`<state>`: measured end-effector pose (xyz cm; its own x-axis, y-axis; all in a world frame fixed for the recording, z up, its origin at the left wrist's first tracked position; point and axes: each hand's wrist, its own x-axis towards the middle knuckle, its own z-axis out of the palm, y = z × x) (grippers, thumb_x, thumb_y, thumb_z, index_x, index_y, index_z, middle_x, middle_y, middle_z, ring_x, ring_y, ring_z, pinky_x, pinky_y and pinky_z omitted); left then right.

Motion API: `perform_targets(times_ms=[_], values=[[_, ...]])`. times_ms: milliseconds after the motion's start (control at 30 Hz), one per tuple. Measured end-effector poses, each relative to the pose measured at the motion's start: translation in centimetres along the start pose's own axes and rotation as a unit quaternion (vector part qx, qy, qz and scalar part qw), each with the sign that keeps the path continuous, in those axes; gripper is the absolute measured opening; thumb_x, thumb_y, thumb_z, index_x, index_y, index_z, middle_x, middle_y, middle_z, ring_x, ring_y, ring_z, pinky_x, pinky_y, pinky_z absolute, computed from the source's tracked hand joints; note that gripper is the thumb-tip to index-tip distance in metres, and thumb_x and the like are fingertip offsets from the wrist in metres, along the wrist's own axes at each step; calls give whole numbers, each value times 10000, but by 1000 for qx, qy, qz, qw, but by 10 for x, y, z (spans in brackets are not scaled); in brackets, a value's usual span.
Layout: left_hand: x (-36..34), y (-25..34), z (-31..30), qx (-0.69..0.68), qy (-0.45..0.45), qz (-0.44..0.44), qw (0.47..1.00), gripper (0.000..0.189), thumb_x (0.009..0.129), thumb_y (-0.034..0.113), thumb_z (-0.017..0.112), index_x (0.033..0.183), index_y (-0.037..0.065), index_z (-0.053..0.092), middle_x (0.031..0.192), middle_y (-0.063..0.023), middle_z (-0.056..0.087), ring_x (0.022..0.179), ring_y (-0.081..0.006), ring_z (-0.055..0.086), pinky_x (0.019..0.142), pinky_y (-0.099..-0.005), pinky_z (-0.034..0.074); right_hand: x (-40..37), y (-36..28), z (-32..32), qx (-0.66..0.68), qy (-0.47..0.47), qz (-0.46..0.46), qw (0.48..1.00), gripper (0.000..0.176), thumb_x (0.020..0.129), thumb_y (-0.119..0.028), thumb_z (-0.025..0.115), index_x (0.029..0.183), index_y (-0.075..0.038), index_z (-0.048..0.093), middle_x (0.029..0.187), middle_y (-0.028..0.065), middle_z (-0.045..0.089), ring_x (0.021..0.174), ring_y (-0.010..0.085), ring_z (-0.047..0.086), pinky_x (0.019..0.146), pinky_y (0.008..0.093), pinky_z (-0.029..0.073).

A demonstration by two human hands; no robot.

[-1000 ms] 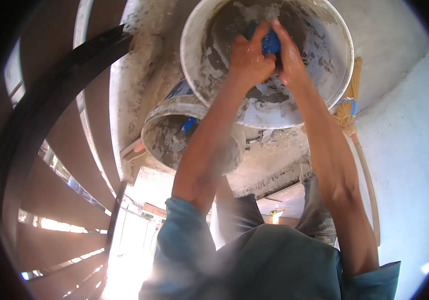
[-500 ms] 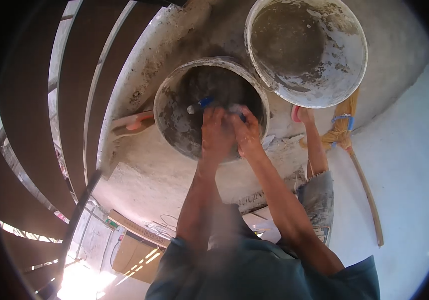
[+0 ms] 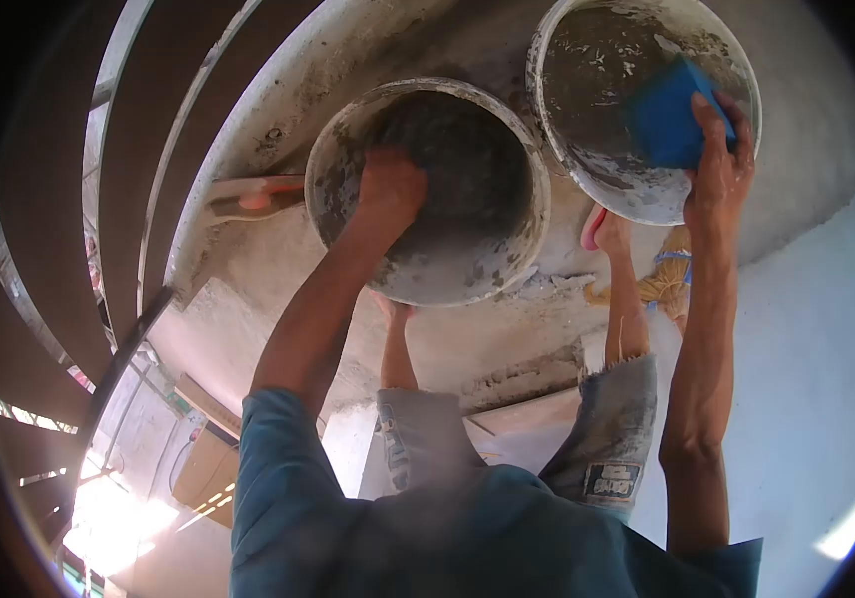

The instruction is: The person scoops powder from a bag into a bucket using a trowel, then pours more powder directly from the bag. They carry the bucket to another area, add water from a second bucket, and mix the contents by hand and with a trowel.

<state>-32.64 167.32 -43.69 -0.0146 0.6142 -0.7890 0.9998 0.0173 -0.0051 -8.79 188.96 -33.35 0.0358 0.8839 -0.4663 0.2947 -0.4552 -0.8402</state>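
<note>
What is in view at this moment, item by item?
centre bucket: 1, grey, mortar-smeared, middle of view.
upper-right bucket: 1, whitish, mortar-smeared, top right.
blue sponge: 1, blue, over the upper-right bucket.
float: 1, orange handle, on the floor left of the centre bucket.
broom: 1, yellow, beside the right leg, partly hidden.
sandal: 1 seen, pink, on the right foot.
left hand: inside the centre bucket.
right hand: holding the blue sponge.

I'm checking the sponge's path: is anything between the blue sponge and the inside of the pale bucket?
Nothing visible. The blue sponge, held by the right hand, is over the open mouth of the pale bucket; the left hand is inside the darker bucket beside it.
</note>
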Motion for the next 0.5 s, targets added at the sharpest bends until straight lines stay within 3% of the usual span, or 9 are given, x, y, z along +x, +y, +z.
perform_targets(times_ms=[67,167,300,400,500], values=[[31,15,54,3,11,-44,999,266,849,168,618,1086,57,664,1180,-170,602,1124,-328,586,860,-432,495,47,22,-10,-63,-35,-17,997,683,786,-347,747,1325,-23,480,1180,187,569,1049,268,571,870,366,483],[34,24,78,-105,2,-102,989,236,870,168,582,1047,42,674,1123,-197,631,1116,-338,602,839,-431,522,72,56,-16,-224,0,-203,953,701,822,-352,731,1377,-36,441,1323,212,463,1115,296,559,867,390,510],[5,39,79,-340,-123,-116,925,310,893,235,549,1090,13,637,1085,-252,642,1070,-340,629,878,-434,516,-22,32,4,-154,-42,-179,971,629,887,-302,678,1392,-35,414,1355,208,397,1149,278,548,818,346,535],[-32,40,46,-652,-216,-206,697,371,883,147,528,1211,-27,538,984,-271,638,993,-378,644,795,-456,542,-72,42,-6,-96,-52,-111,988,558,916,-240,647,1381,-26,421,1265,178,439,1074,215,558,753,291,522],[-70,29,17,-467,36,-80,880,318,884,160,535,1147,-18,561,934,-273,628,887,-393,660,727,-449,547,-107,62,-21,-40,-70,-40,996,521,943,-235,608,1382,-29,418,1246,118,474,1047,168,564,795,276,487]])
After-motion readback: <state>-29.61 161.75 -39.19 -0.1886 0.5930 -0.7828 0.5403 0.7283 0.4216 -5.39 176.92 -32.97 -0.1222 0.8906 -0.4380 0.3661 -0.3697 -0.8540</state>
